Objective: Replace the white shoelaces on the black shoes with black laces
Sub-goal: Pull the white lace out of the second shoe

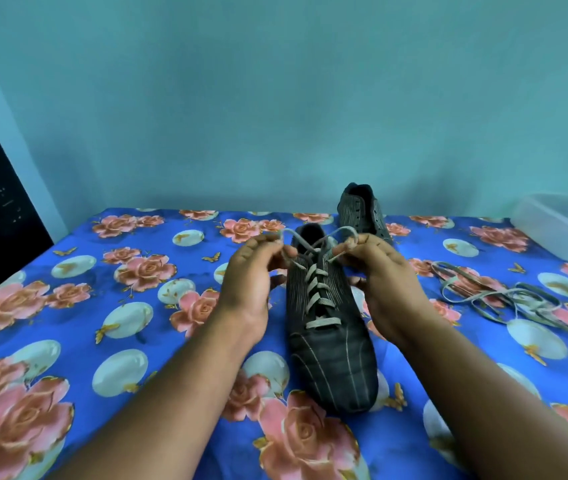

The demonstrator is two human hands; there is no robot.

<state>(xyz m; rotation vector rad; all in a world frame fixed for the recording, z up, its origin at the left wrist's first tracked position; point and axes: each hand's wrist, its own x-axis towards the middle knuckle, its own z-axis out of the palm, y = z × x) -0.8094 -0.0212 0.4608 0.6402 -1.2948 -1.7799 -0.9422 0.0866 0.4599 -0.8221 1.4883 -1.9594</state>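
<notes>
The white lace (315,292) you are working on is a flat, soft strip, light and limp, so it will follow wherever you pull and will not hold a shape by itself; judging by its weave it should slide through the eyelets with some drag, so take it close to the eyelet rather than far out on the loose end, and draw one crossing at a time. It is threaded up the near black shoe (327,341), which lies on the flowered tabletop (68,306) between your forearms, toe toward you and opening away. That shoe looks light but firm enough in the upper to stay put under gentle tugs. Your left hand (251,282) pinches the lace end on the left of the shoe's opening, and your right hand (383,285) pinches the end on the right, both curled on the lace just beside the top eyelets, with the loops arching between them. The second black shoe (362,209) stands farther back and to the right, already without a lace as far as can be seen. A loose tangle of laces (494,296) lies on the tabletop well to the right of your right hand; its colour reads greyish here, so you cannot tell which lace is which.
</notes>
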